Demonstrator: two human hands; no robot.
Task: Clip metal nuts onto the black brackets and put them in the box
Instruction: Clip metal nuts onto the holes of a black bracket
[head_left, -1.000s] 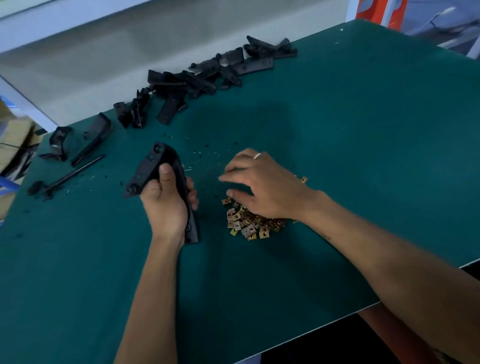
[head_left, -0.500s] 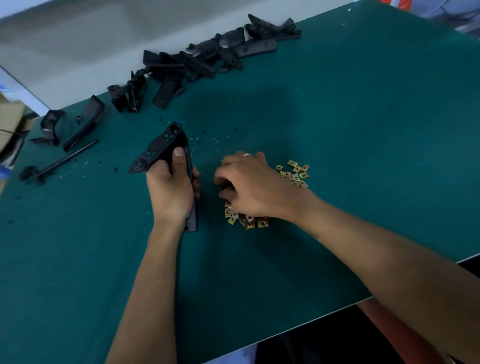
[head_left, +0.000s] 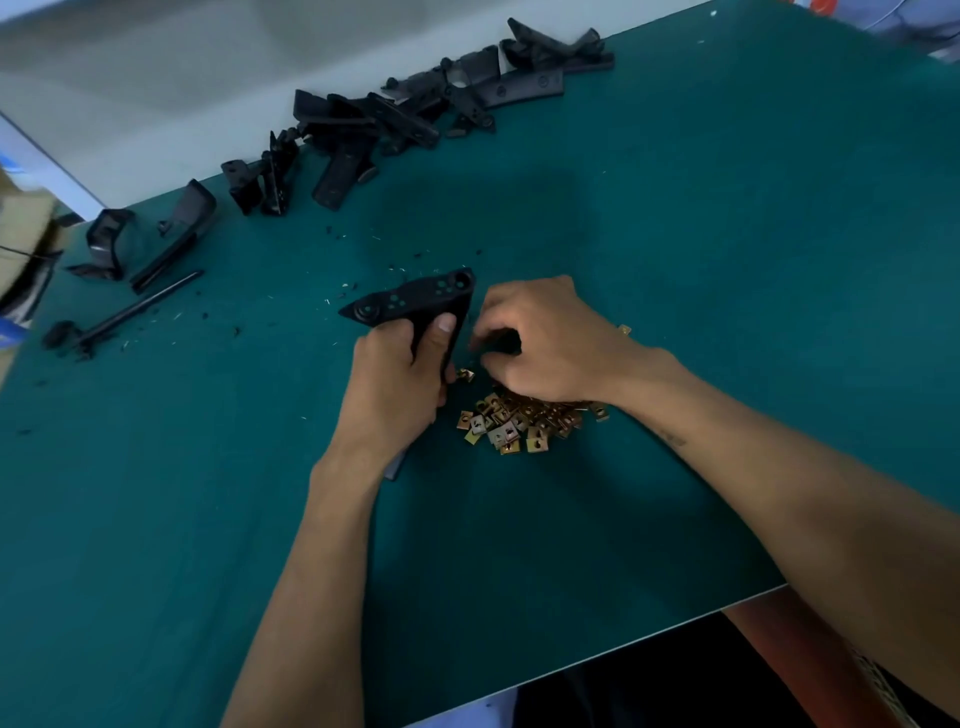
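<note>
Two hands work a bracket over a pile of nuts on a green table.

The table (head_left: 727, 312) fills the view. A heap of brackets (head_left: 415, 109) runs along its far edge, with a few more black parts (head_left: 150, 244) at far left. The left hand (head_left: 395, 389) grips one bracket (head_left: 415, 304), fingers and thumb wrapped round its lower leg; the flat holed arm juts up and left above the knuckles, and a tip shows below the wrist. The right hand (head_left: 545, 338) sits just right of that bracket, fingers curled down toward its edge; whether they pinch a nut cannot be told. The nuts (head_left: 514, 421) lie in a brass-coloured pile under and just near of the right hand, beside the left hand. One stray nut (head_left: 625, 329) lies behind the right wrist.
</note>
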